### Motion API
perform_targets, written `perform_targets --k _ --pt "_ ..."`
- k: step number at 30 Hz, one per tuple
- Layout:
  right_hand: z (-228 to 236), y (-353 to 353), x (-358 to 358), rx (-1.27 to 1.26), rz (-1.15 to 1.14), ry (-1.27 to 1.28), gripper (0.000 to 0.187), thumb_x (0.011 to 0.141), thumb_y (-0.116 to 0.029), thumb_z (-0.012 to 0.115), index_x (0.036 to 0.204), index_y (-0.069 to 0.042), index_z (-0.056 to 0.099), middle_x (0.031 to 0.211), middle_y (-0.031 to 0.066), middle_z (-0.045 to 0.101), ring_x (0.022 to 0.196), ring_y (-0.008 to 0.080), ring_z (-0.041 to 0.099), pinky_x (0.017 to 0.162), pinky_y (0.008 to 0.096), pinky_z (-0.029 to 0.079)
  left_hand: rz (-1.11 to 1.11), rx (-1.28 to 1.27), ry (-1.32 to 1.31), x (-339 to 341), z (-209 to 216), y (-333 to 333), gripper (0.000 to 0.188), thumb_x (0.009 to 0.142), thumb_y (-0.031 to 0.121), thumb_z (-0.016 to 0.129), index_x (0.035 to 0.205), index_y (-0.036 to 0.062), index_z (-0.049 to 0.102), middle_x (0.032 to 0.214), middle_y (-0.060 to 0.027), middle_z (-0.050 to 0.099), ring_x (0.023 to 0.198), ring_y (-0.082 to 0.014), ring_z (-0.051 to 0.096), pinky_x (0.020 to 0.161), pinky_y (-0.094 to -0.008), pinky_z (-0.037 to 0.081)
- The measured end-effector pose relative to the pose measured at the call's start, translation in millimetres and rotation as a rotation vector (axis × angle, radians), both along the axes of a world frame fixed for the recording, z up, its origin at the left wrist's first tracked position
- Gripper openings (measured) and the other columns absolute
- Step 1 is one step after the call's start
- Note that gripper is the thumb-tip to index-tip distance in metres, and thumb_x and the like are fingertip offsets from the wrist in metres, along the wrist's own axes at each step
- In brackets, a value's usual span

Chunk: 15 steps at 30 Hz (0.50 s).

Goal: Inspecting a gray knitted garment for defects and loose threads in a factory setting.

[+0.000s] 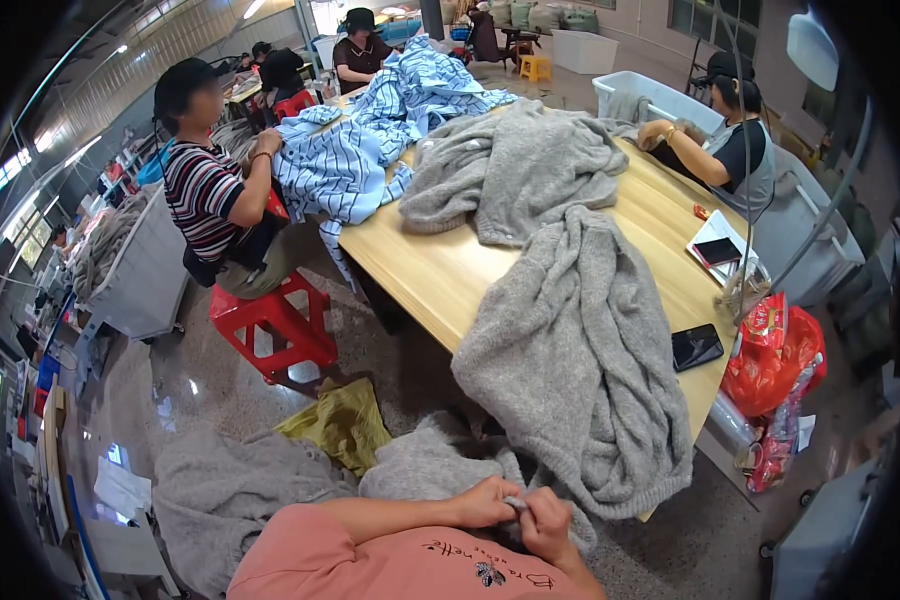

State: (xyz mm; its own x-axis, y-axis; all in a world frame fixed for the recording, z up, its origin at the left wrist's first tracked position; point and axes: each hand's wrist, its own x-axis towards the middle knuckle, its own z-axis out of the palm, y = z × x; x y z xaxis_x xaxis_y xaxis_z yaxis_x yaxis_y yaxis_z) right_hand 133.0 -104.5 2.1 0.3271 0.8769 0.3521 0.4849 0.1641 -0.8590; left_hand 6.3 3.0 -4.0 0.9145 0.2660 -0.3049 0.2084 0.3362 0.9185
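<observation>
Close to my body, my left hand (pixel 486 503) and my right hand (pixel 548 522) are closed and nearly touching. Between their fingers they pinch a small bit of a grey knit garment (pixel 425 468), which lies bunched across my lap. The fingertips cover most of the pinched spot, and any small tool there cannot be made out. Just beyond, a long grey knit garment (pixel 570 350) hangs over the near corner of the wooden table (pixel 400 265). Farther up the table is a heap of grey knitwear (pixel 530 165).
Left on the floor are grey knitwear (pixel 240 490), a yellow sack (pixel 345 425) and a red stool (pixel 280 325) bearing a seated person. Blue striped cloth (pixel 350 160) covers the far left. A phone (pixel 697 347) lies by the right edge, near a red plastic bag (pixel 780 365). Another person sits at right.
</observation>
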Motion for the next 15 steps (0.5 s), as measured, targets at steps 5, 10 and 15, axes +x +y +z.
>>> perform_targets --k 5,10,15 --pt "-2 8 0 0.016 -0.043 0.041 0.006 0.07 0.005 0.057 0.073 0.0 0.055 0.066 0.0144 0.051 0.057 0.0295 0.053 0.05 0.0352 0.041 0.139 -0.024 0.071 4 -4 5 0.001 0.079 0.007 0.061 0.078 0.0058 0.061 0.06 0.0052 0.051 0.05 -0.0017 0.042 0.043 -0.0201 0.03" --pt "0 10 8 -0.059 -0.024 0.119 0.004 0.072 0.005 0.057 0.072 0.001 0.056 0.065 0.0123 0.053 0.056 0.0256 0.053 0.051 0.0331 0.041 0.057 -0.097 -0.012 5 -6 9 0.003 0.081 0.009 0.063 0.08 0.0064 0.063 0.058 0.0052 0.05 0.048 -0.0019 0.041 0.042 -0.0198 0.029" --pt "8 14 7 -0.033 -0.07 0.155 0.003 0.074 0.004 0.056 0.073 0.001 0.056 0.067 0.0125 0.053 0.059 0.0253 0.054 0.055 0.0331 0.043 0.114 -0.108 0.104 11 9 18 0.013 0.079 0.016 0.069 0.081 0.0034 0.065 0.066 0.0016 0.058 0.06 -0.0037 0.05 0.051 -0.0208 0.039"
